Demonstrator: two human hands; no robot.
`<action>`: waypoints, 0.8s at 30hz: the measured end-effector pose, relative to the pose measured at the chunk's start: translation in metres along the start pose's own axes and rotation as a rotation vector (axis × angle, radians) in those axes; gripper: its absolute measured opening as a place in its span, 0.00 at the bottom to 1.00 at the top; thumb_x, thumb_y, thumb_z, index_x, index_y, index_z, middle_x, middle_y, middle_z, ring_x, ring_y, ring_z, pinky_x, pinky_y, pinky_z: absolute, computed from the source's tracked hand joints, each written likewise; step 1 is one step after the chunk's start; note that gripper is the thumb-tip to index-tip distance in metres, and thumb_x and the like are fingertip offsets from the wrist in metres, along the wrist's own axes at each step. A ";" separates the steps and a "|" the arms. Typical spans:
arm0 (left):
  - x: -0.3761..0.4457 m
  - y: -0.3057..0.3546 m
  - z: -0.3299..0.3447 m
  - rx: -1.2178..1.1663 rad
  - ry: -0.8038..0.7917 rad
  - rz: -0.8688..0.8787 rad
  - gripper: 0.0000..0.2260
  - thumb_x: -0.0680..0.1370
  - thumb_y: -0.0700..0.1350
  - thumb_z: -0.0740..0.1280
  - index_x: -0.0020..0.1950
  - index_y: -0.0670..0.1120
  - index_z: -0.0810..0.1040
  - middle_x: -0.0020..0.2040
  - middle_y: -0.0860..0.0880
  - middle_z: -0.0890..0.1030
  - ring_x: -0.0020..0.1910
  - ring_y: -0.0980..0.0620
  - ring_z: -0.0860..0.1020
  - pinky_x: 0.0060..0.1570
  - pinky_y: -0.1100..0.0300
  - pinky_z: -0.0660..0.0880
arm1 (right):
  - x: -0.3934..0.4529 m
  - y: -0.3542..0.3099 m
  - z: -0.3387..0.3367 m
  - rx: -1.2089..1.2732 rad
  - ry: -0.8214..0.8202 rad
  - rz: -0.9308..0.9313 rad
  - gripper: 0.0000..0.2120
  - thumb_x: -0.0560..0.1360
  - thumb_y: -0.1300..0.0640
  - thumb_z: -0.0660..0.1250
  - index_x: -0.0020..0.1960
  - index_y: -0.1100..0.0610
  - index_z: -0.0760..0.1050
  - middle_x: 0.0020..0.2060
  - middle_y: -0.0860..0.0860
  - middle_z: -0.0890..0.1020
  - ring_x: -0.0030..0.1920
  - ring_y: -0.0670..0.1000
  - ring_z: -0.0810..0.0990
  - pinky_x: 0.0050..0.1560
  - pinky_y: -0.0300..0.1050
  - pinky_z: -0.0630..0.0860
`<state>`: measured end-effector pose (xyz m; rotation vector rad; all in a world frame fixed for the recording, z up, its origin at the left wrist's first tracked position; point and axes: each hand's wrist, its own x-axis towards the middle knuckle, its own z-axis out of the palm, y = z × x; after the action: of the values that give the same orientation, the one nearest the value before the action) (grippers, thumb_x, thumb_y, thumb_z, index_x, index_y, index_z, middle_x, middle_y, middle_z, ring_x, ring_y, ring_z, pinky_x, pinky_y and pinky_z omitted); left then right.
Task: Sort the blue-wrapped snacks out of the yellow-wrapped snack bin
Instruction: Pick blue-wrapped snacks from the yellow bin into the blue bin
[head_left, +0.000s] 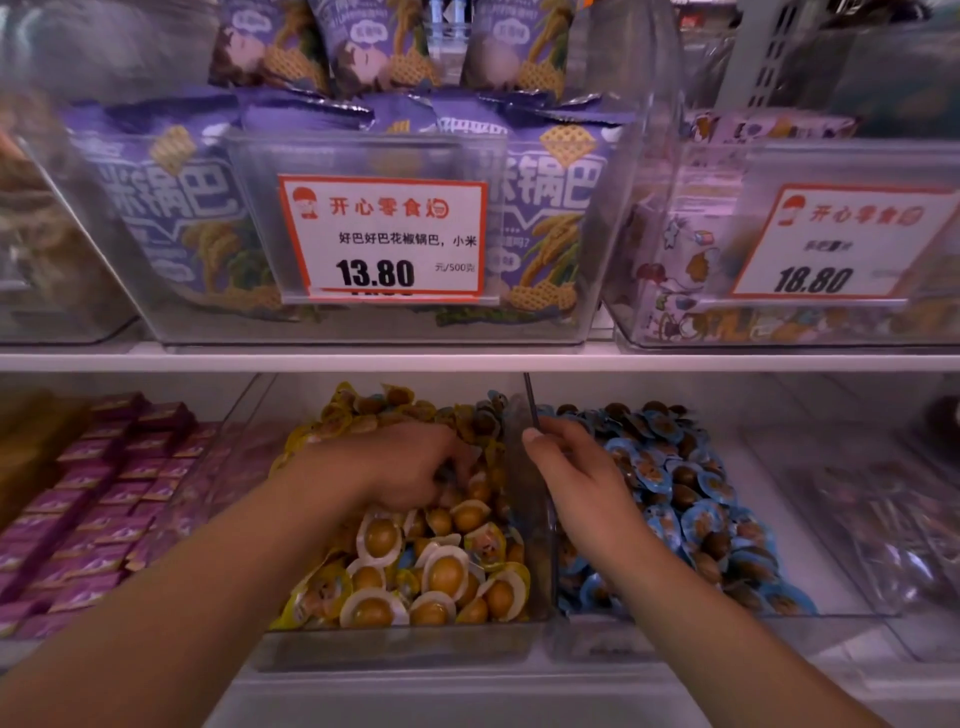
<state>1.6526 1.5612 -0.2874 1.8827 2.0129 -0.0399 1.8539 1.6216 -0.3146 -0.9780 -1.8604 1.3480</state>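
The clear bin of yellow-wrapped snacks (441, 571) sits in the middle of the lower shelf. A few blue-wrapped snacks (493, 408) lie at its back right corner. My left hand (410, 462) is down in the yellow pile with its fingers curled into the snacks; the fingertips are hidden, so whether they hold a piece cannot be told. To the right, behind a clear divider wall (540, 499), stands the bin of blue-wrapped snacks (701, 499). My right hand (576, 473) hovers over its left side, thumb by the divider, fingers loosely bent, nothing seen in it.
Purple boxed snacks (98, 493) fill the bin on the left. A clear bin with clear-wrapped items (893, 525) stands at the right. The upper shelf edge (478, 361) runs just above the bins, carrying bins of purple bags with price tags (384, 239).
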 end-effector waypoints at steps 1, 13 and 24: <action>-0.003 -0.005 -0.004 0.005 0.006 -0.013 0.08 0.76 0.46 0.69 0.54 0.56 0.80 0.56 0.56 0.78 0.57 0.53 0.76 0.54 0.58 0.75 | 0.000 0.000 0.000 -0.002 0.000 0.003 0.13 0.79 0.42 0.62 0.61 0.44 0.73 0.51 0.38 0.78 0.51 0.37 0.76 0.50 0.35 0.72; 0.002 0.046 0.037 0.011 -0.011 -0.056 0.38 0.63 0.72 0.60 0.72 0.65 0.61 0.62 0.47 0.66 0.60 0.43 0.69 0.55 0.49 0.71 | 0.002 -0.001 0.002 0.003 0.010 0.014 0.06 0.79 0.45 0.64 0.55 0.41 0.71 0.45 0.38 0.78 0.43 0.25 0.74 0.38 0.22 0.69; 0.015 0.064 0.018 0.471 -0.082 -0.071 0.32 0.72 0.63 0.70 0.73 0.54 0.67 0.68 0.46 0.71 0.64 0.43 0.71 0.62 0.48 0.68 | 0.003 0.001 0.002 -0.014 0.014 0.004 0.10 0.79 0.45 0.63 0.59 0.45 0.72 0.46 0.38 0.77 0.44 0.27 0.75 0.39 0.23 0.69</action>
<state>1.7185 1.5768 -0.2931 2.0301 2.1462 -0.6516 1.8511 1.6237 -0.3157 -0.9967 -1.8606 1.3288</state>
